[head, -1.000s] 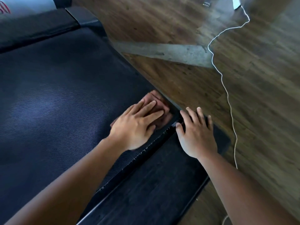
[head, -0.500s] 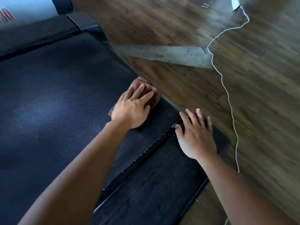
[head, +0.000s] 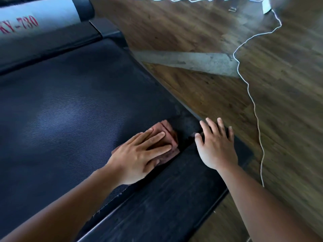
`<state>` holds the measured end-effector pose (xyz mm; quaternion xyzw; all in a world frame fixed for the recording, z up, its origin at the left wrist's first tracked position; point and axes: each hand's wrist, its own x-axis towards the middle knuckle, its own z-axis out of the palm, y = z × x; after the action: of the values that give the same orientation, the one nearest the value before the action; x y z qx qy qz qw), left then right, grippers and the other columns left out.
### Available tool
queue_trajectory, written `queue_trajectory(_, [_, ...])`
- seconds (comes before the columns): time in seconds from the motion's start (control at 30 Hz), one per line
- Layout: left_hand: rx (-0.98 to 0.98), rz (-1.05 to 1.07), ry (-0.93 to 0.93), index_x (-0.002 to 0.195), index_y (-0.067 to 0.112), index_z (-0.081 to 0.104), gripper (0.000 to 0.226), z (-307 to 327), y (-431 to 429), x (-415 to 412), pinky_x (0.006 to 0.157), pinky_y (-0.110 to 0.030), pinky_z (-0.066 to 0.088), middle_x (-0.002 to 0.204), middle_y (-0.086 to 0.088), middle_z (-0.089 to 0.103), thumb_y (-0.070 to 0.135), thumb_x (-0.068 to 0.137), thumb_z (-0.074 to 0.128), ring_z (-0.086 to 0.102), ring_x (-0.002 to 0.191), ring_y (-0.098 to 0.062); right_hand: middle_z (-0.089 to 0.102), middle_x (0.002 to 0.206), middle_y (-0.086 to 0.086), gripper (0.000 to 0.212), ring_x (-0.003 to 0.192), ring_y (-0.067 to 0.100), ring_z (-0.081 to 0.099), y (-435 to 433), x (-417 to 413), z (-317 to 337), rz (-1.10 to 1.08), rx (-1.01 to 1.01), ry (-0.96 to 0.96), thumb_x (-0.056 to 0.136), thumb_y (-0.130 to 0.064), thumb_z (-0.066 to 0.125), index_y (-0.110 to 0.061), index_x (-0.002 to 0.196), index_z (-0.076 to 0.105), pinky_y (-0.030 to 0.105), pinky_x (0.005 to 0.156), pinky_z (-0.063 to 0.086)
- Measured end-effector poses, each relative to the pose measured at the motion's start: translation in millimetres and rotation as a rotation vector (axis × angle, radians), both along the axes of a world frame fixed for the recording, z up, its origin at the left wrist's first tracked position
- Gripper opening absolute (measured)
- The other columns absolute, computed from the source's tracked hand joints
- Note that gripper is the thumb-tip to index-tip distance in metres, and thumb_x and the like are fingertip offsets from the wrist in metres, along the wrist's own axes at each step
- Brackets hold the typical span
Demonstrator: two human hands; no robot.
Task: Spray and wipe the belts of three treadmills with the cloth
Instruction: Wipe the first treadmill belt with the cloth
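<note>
Both hands lie flat and apart, neither curled round anything; the left hand [head: 139, 154] presses straight fingers [head: 157, 137] down on the cloth [head: 168, 135], while the right hand [head: 216, 145] rests palm-down with its fingers spread just beside it. Folded and reddish-brown, the cloth sits on the treadmill belt [head: 70, 110] at the belt's right-hand edge, its far corner and right side showing past the left fingertips and the rest covered by the palm. Dark and finely ribbed, the belt fills the left half of the view, with a pale sheen across its middle; a frayed edge runs along its near side, where it meets a black panel [head: 166, 198] of the treadmill. On that panel the right hand is planted – at its far end, the fingertips reaching close to the edge that borders the floor [head: 288, 119]. At the top left, beyond the belt, stands the treadmill's grey cover [head: 38, 16] with red lettering that ends in "730"; a black corner piece [head: 106, 28] sits just to its right. Wood-patterned and brown, the floor carries a bare grey strip [head: 192, 62] that runs out from the treadmill's side; a thin white cord [head: 253, 105] winds across the boards – from a white object [head: 266, 6] at the top edge down past the right forearm.
</note>
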<state>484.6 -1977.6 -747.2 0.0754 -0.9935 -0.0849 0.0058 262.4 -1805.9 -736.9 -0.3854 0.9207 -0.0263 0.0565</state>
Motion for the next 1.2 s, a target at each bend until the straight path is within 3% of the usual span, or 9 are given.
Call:
queue_trajectory(0.17, [0.071, 0.273, 0.059, 0.152, 0.045, 0.035, 0.056, 4.3, -20.7, 1.5, 0.123, -0.049, 0.026, 0.165, 0.003, 0.025, 0.053, 0.097, 0.035, 0.019, 0.155, -0.026, 0.020, 0.164, -0.006, 0.063, 0.153, 0.024, 0.003, -1.3, 1.2, 1.2, 0.002, -0.011, 0.001, 0.097, -0.052, 0.015, -0.027, 0.153, 0.030, 0.053, 0.122, 0.004])
queue_trajectory(0.3, [0.142, 0.531, 0.028, 0.154, 0.049, 0.028, 0.054, 11.1, -24.3, -30.7, 0.127, -0.044, 0.014, 0.169, 0.008, 0.014, 0.047, 0.101, 0.042, 0.003, 0.157, -0.024, 0.019, 0.164, -0.006, 0.058, 0.153, 0.024, 0.001, -0.6, 0.2, 0.8, 0.000, -0.006, -0.010, 0.101, -0.050, 0.022, -0.027, 0.154, 0.029, 0.054, 0.122, 0.003])
queue_trajectory(0.6, [0.122, 0.324, -0.046, 0.156, 0.049, 0.017, 0.058, 20.2, 21.8, -37.4, 0.127, -0.045, 0.009, 0.170, 0.007, 0.002, 0.052, 0.102, 0.036, -0.005, 0.157, -0.024, 0.020, 0.164, -0.007, 0.055, 0.153, 0.023, 0.001, -2.1, 0.4, -0.1, -0.014, -0.014, -0.019, 0.102, -0.049, 0.026, -0.027, 0.153, 0.031, 0.053, 0.122, 0.002])
queue_trajectory(0.77, [0.185, 0.390, -0.067, 0.156, 0.049, 0.016, 0.061, 25.4, 43.5, -13.9, 0.125, -0.039, 0.004, 0.170, 0.010, 0.000, 0.062, 0.100, 0.035, -0.009, 0.156, -0.020, 0.025, 0.162, -0.005, 0.054, 0.153, 0.024, 0.003, -2.5, 2.3, -0.1, -0.016, -0.055, -0.022, 0.102, -0.047, 0.030, -0.026, 0.151, 0.035, 0.053, 0.122, 0.003])
queue_trajectory(0.9, [0.294, 0.427, -0.014, 0.155, 0.047, 0.027, 0.054, 31.7, 37.9, -10.5, 0.127, -0.039, 0.011, 0.169, 0.009, 0.009, 0.056, 0.102, 0.037, -0.001, 0.157, -0.017, 0.040, 0.155, -0.001, 0.047, 0.151, 0.029, 0.015, -1.4, 4.3, -4.3, -0.011, -0.151, 0.005, 0.100, -0.043, 0.041, -0.023, 0.143, 0.048, 0.055, 0.121, 0.008])
queue_trajectory(1.0, [0.360, 0.435, 0.073, 0.152, 0.041, 0.039, 0.048, 33.4, 30.8, -6.7, 0.125, -0.036, 0.016, 0.167, 0.006, 0.023, 0.047, 0.104, 0.042, 0.014, 0.155, -0.019, 0.057, 0.138, 0.004, 0.036, 0.141, 0.032, 0.037, -1.1, 7.0, -6.6, 0.041, -0.274, 0.074, 0.097, -0.034, 0.050, -0.017, 0.127, 0.061, 0.055, 0.118, 0.022])
queue_trajectory(1.1, [0.374, 0.473, 0.127, 0.146, 0.032, 0.051, 0.043, 34.0, 22.0, 3.0, 0.121, -0.037, 0.027, 0.158, 0.001, 0.040, 0.039, 0.104, 0.049, 0.033, 0.146, -0.025, 0.066, 0.115, 0.007, 0.032, 0.118, 0.033, 0.055, -1.7, 7.8, -5.8, 0.131, -0.352, 0.149, 0.092, -0.031, 0.046, -0.014, 0.111, 0.067, 0.052, 0.105, 0.040])
queue_trajectory(1.2, [0.373, 0.522, 0.171, 0.141, 0.025, 0.057, 0.040, 36.6, 16.1, 18.4, 0.115, -0.034, 0.034, 0.144, 0.000, 0.054, 0.032, 0.102, 0.055, 0.046, 0.135, -0.025, 0.067, 0.102, 0.008, 0.029, 0.099, 0.034, 0.059, -4.5, 9.9, -5.2, 0.188, -0.411, 0.224, 0.089, -0.028, 0.048, -0.012, 0.101, 0.069, 0.047, 0.087, 0.047])
